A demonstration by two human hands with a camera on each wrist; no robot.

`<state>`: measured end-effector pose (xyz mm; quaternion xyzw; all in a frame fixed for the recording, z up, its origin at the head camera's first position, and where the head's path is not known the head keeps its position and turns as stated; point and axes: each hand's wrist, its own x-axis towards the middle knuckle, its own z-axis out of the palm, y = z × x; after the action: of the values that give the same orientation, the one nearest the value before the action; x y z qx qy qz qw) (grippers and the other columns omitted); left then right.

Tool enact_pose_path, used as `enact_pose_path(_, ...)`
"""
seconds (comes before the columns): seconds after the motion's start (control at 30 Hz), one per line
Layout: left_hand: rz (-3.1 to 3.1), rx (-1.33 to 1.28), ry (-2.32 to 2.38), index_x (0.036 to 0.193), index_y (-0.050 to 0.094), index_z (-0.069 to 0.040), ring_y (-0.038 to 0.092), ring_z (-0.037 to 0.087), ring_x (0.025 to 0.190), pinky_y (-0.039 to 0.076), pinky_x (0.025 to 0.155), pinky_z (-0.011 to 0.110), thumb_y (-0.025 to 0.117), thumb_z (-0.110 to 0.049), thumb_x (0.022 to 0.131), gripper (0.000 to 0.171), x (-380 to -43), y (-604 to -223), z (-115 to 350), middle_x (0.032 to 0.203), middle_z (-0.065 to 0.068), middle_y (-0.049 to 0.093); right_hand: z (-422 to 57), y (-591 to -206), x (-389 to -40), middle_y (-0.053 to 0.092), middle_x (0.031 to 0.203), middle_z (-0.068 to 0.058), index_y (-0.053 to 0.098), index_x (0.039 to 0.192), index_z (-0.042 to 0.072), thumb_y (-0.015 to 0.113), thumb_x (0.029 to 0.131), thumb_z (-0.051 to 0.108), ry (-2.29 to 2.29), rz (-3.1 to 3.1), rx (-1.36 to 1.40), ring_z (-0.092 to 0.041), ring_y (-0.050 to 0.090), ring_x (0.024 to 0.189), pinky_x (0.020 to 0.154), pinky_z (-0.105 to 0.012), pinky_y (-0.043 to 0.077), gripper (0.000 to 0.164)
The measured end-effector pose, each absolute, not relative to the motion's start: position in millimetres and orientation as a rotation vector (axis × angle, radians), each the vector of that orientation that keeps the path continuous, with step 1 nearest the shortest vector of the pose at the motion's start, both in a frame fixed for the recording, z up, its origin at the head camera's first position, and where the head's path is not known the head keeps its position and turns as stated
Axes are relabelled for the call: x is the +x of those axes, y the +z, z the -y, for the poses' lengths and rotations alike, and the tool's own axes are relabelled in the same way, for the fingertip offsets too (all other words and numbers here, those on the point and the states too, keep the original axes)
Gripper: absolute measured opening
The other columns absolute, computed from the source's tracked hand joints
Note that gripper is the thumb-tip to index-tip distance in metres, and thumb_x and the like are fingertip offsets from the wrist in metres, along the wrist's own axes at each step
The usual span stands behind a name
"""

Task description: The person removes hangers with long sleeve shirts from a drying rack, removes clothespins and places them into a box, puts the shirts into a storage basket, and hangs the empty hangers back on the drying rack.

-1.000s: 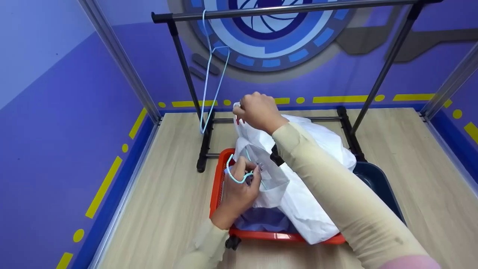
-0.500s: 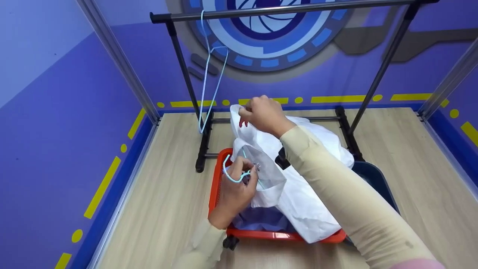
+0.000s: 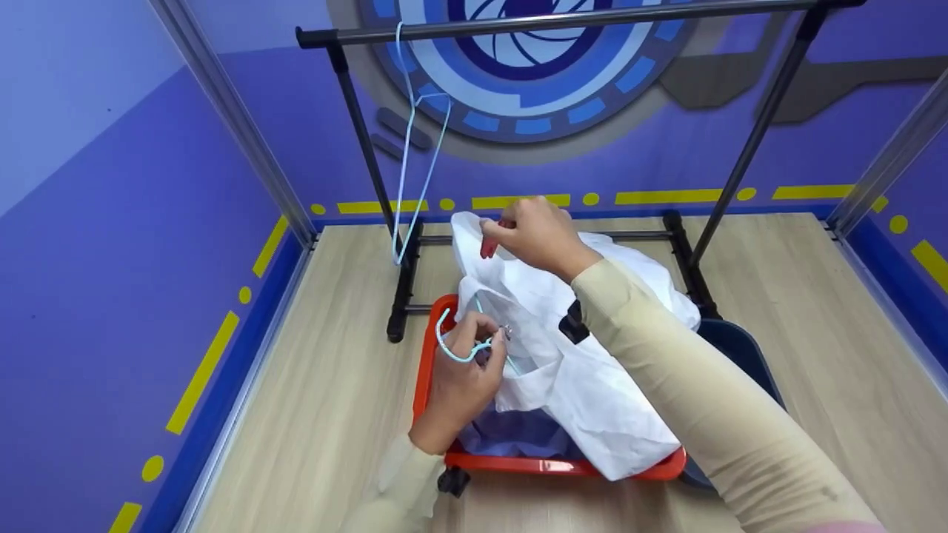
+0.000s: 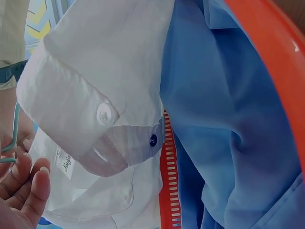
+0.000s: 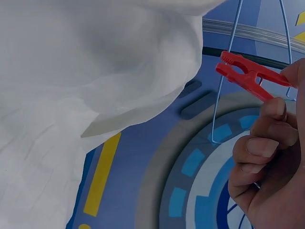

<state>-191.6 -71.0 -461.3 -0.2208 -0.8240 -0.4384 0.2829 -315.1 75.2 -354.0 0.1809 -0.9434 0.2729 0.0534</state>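
Though half-hidden before — red clothespin (image 3: 489,246) plainer in right grip (image 3: 544,231).

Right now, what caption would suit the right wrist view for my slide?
A right hand pinches a red plastic clothespin near a white cloth garment, a thin blue hanger behind.

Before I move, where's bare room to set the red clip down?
Bare wood-look floor shows left of the red basket, up to the left wall, and right of the dark bin, up to the right wall. The rail is free right of the hanging hanger. Crowded: the basket, with blue cloth, white shirt, and the left hand gripping a second hanger.
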Motion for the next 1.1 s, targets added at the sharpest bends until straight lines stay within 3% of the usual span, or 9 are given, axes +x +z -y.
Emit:
enact_pose_path(0.37, 2.234, -0.546, -1.214, 0.095, 0.054, -0.009, 0.057, 0.007, 0.072, 0.056, 0.062, 0.028, 0.067, -0.007, 0.087, 0.016, -191, -463, 74, 0.081, 0.002, 0.060, -87, -364, -312, 0.037, 0.050, 0.002, 0.074, 0.075, 0.018, 0.051, 0.096, 0.051, 0.986, 2.873, 0.504, -0.018, 0.043, 0.051, 0.048, -0.028, 0.032, 0.046)
enact_pose_path(0.67, 2.213, -0.555, -1.236, 0.094, 0.054, -0.008, 0.057, 0.006, 0.072, 0.054, 0.063, 0.022, 0.068, -0.005, 0.086, 0.016, -193, -465, 75, 0.081, 0.001, 0.060, -103, -375, -307, 0.038, 0.051, 0.001, 0.075, 0.077, 0.020, 0.048, 0.092, 0.062, 1.086, 2.834, 0.468, -0.019, 0.040, 0.048, 0.049, -0.029, 0.032, 0.052)
enact_pose_path(1.1, 2.197, -0.573, -1.215, 0.092, 0.055, -0.008, 0.057, 0.006, 0.071, 0.052, 0.062, 0.019, 0.067, -0.006, 0.086, 0.014, -194, -470, 78, 0.078, 0.001, 0.059, -123, -386, -303, 0.048, 0.057, -0.001, 0.064, 0.072, 0.015, 0.043, 0.093, 0.064, 1.146, 2.838, 0.393, -0.019, 0.043, 0.053, 0.056, -0.033, 0.038, 0.057)
